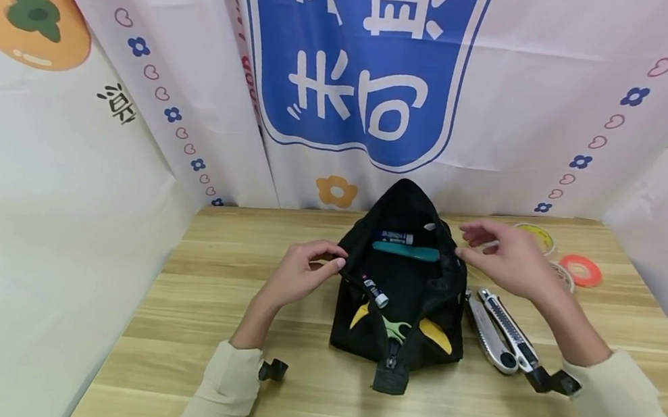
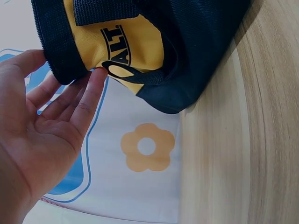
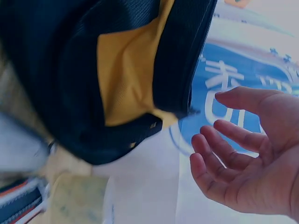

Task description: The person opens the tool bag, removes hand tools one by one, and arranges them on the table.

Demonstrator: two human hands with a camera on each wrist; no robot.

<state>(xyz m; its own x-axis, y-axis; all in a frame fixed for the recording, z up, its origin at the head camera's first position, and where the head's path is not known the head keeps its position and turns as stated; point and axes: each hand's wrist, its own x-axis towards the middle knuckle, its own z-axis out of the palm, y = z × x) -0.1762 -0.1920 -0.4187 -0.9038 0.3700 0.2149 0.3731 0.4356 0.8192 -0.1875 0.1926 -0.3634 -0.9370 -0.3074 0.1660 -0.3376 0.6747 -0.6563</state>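
Observation:
A black-and-yellow zippered tool bag [image 1: 351, 333] stands on the table with its mouth spread wide. At its left rim, my left hand [image 1: 301, 271] pinches the edge, thumb on the zipper side and fingers against the yellow outer panel [image 2: 140, 42]. Beside the right rim, my right hand [image 1: 506, 257] has loosely bent fingers, apart from the bag in the right wrist view. Inside the bag lie a teal bar-shaped item [image 1: 405, 251], a dark blue tube [image 1: 393, 237] behind it and a small white-ended tube [image 1: 375, 292]. Green scissors handles [image 1: 396, 330] show near the front zipper.
Two silver utility knives [image 1: 488, 333] [image 1: 507, 329] lie right of the bag. Behind them are an orange tape roll [image 1: 591, 271], a yellow tape roll [image 1: 541, 236] and a pale one [image 1: 565, 277] partly behind my right wrist. A printed cloth [image 1: 502, 117] hangs along the table's back edge.

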